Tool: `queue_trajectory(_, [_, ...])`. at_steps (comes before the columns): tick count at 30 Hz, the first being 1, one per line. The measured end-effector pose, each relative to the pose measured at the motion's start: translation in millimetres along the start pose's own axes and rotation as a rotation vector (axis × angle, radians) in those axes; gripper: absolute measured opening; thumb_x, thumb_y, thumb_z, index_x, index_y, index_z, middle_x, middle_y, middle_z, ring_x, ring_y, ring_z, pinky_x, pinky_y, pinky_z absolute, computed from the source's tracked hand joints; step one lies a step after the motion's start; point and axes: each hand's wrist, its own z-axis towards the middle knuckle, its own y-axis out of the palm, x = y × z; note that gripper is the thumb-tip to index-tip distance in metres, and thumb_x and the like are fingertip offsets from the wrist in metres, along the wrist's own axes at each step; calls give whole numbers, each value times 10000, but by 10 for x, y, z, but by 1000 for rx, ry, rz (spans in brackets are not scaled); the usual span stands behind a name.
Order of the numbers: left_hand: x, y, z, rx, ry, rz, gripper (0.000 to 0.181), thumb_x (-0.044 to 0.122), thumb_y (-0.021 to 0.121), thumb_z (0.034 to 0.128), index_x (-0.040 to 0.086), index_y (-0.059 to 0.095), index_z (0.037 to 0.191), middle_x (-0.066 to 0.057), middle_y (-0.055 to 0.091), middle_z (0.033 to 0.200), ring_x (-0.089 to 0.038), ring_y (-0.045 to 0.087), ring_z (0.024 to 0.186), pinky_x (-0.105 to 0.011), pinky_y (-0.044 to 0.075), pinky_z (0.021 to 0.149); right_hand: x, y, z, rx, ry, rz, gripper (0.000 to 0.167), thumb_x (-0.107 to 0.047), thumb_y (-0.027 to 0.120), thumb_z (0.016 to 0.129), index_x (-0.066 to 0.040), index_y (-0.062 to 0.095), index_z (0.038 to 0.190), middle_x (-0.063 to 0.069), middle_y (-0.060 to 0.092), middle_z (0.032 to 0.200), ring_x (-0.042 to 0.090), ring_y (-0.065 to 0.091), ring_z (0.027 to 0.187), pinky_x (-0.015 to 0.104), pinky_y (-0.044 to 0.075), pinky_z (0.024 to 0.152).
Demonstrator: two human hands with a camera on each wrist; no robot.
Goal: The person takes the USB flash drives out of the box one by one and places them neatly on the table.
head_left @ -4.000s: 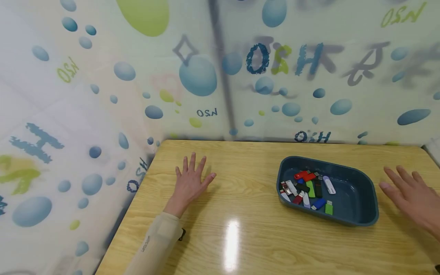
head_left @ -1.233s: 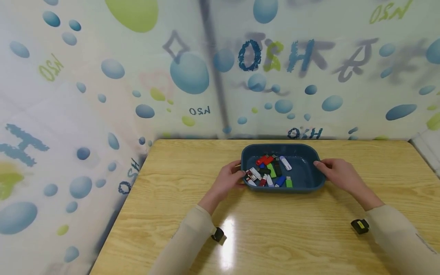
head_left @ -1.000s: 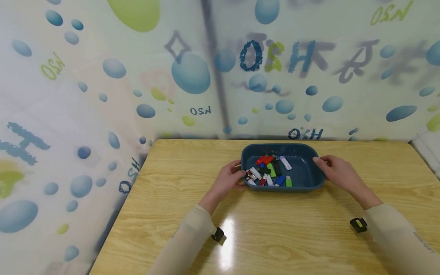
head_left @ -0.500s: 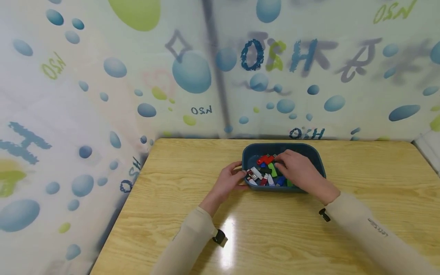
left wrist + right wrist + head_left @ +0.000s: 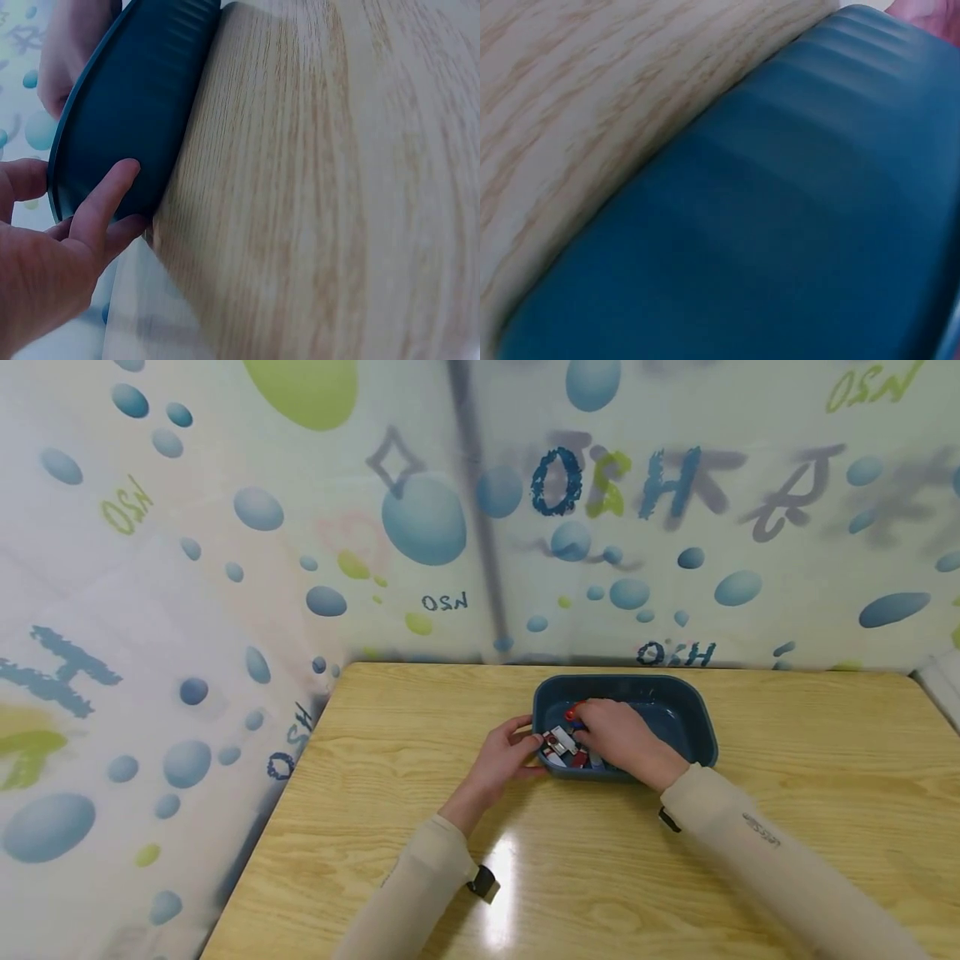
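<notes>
Bubble-patterned cloth (image 5: 637, 618) fills the top and left of the frame, with a wooden table (image 5: 600, 860) across the bottom. On it, right of centre, stands a dark blue tub (image 5: 711, 743). At the tub's left end the left hand (image 5: 501, 760) grips the wall, thumb at the rim and fingers outside. The right hand (image 5: 618, 735) dips into the left half; its fingertips are hidden, so I cannot tell whether they pinch anything. Below it lie small USB sticks (image 5: 564, 740), 1 red stick (image 5: 570, 715) near its fingers. The step in hand seems to be reaching for a stick; the next move probably calls for a small, sure pinch with the tub kept steady. About 1 second ago the right hand held the tub's right end; the left hand's grip is unchanged.
</notes>
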Motion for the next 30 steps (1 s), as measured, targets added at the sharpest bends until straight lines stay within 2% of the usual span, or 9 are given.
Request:
queue_trajectory(4, [2,6,-3,-5,2,0,514,93,553,1051,-29,428,1534,-287,554,1437,-429,599,1270,-524,581,897,-25,29,28,2,8,-41,144,-124,765,940,-11,695,995,79,640,833,224,610,719,396,519,633])
queue_trajectory(7, [11,9,-13,-5,1,0,514,95,552,1051,-31,427,1534,-287,555,1435,-429,598,1271,-524,580,899,-32,54,46,6,22,-55,167,-119,774,931,-4,675,1001,88,635,834,240,623,731,396,529,634])
queue_trajectory(16, [20,14,-15,5,-5,2,501,89,554,1050,-25,445,1525,-285,576,1404,-430,617,1242,-525,582,893,-44,93,87,-13,56,-92,150,-103,766,931,2,681,998,125,665,894,280,655,809,440,570,744])
queue_trajectory(20, [7,24,-2,15,-4,2,498,79,554,1046,-29,450,1521,-285,586,1389,-430,623,1228,-518,589,879,-35,70,51,-17,71,-56,141,-112,758,939,-7,695,1007,123,673,933,279,652,834,451,571,755])
queue_trajectory(25, [2,34,-4,28,4,2,497,65,551,1040,-51,448,1513,-295,587,1385,-439,628,1218,-522,596,858,-26,1,-47,8,91,35,231,-139,744,953,12,723,1127,123,685,999,263,648,868,466,571,786])
queue_trajectory(30, [28,28,-9,41,7,13,529,61,560,1026,-2,446,1539,-286,592,1390,-422,640,1203,-520,598,844,2,-96,-163,58,108,114,244,-154,744,957,5,747,1143,87,647,927,202,586,768,388,541,678])
